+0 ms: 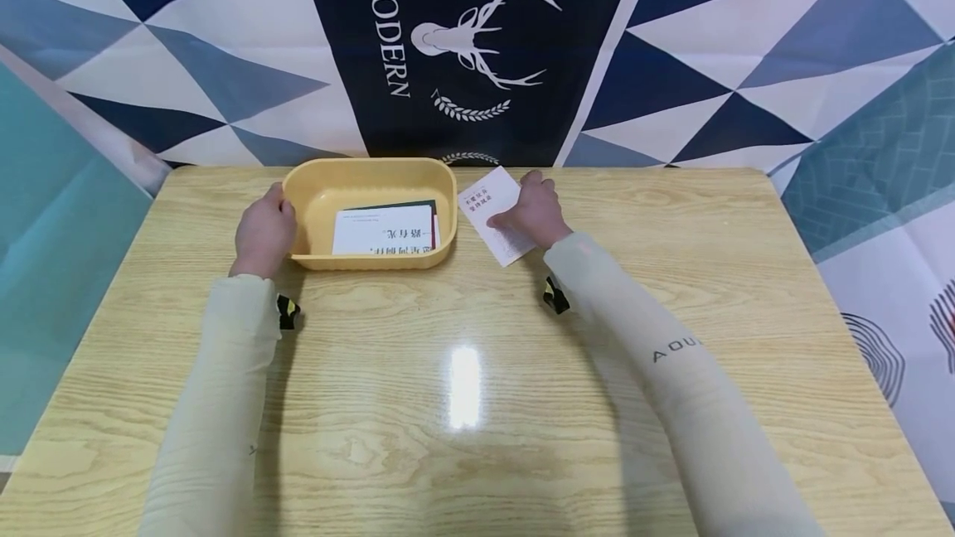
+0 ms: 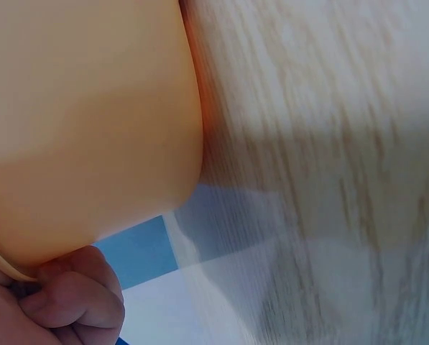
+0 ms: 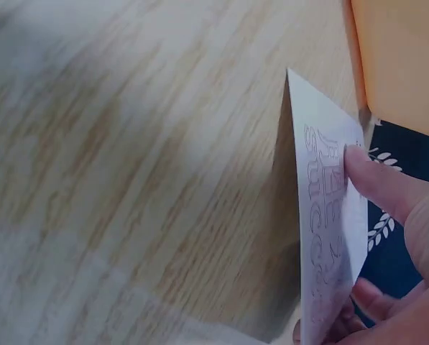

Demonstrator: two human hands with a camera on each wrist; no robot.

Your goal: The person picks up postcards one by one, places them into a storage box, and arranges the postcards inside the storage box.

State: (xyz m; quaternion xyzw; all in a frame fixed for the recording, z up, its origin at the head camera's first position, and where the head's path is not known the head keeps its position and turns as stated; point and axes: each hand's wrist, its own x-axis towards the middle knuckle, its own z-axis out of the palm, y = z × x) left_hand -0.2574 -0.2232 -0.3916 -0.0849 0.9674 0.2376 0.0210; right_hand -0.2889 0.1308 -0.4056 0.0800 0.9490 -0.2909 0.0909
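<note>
A yellow plastic basket [image 1: 321, 262] stands at the back of the wooden table. My left hand [image 1: 264, 232] grips its left rim, with curled fingers [image 2: 88, 291] at the rim in the left wrist view. Inside the basket lie several printed cards [image 1: 380, 226], the top one white with dark characters. Just right of the basket, my right hand [image 1: 535, 210] holds a white card [image 1: 488, 204] with red characters. In the right wrist view the thumb presses one face of this card [image 3: 322, 194], and fingers are partly hidden behind it. The card is tilted above the table.
The wooden table [image 1: 418, 437] reaches toward the viewer, with a bright light reflection on it. A patterned cloth [image 1: 477, 40] with a deer head and triangles rises right behind the table's back edge. Black and yellow pieces [image 1: 555, 295] show at the wrists.
</note>
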